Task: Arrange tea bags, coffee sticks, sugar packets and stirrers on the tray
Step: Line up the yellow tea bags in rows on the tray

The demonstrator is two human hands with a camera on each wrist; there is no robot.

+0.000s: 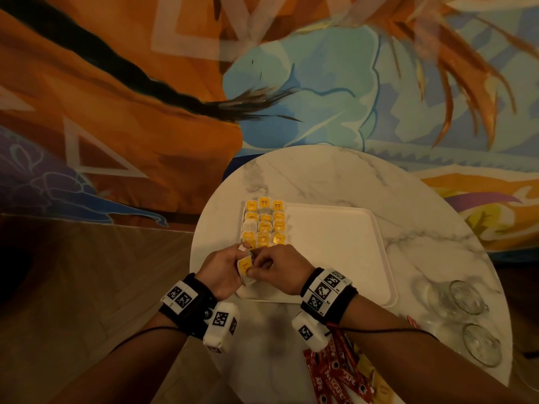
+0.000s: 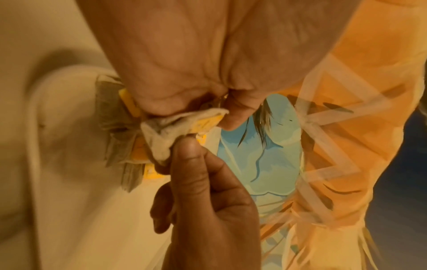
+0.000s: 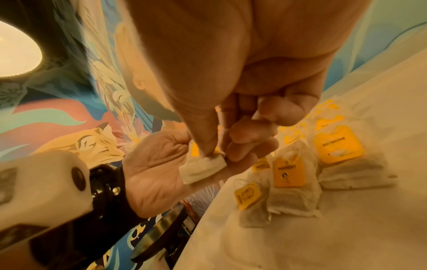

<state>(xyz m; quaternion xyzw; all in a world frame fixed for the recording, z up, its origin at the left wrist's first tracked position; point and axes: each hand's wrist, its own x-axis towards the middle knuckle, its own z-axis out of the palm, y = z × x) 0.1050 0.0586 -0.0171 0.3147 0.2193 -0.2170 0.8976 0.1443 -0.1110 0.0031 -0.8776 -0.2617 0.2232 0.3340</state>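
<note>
On the round marble worktop (image 1: pixel 335 176) a white tray (image 1: pixel 335 252) carries tea bags with yellow tags (image 1: pixel 264 225), laid in rows along its left side. At the tray's near-left corner the left hand (image 1: pixel 220 272) cradles a small stack of tea bags (image 1: pixel 245 266), fingers curled round them. Meeting it from the right, the right hand (image 1: pixel 280 265) pinches the corner of one bag in that stack between thumb and forefinger. Nearer, by the right wrist, red coffee sticks (image 1: pixel 335 371) lie fanned at the worktop's near edge. Two clear glasses (image 1: pixel 469 298) stand at the far right, off the tray.
</note>
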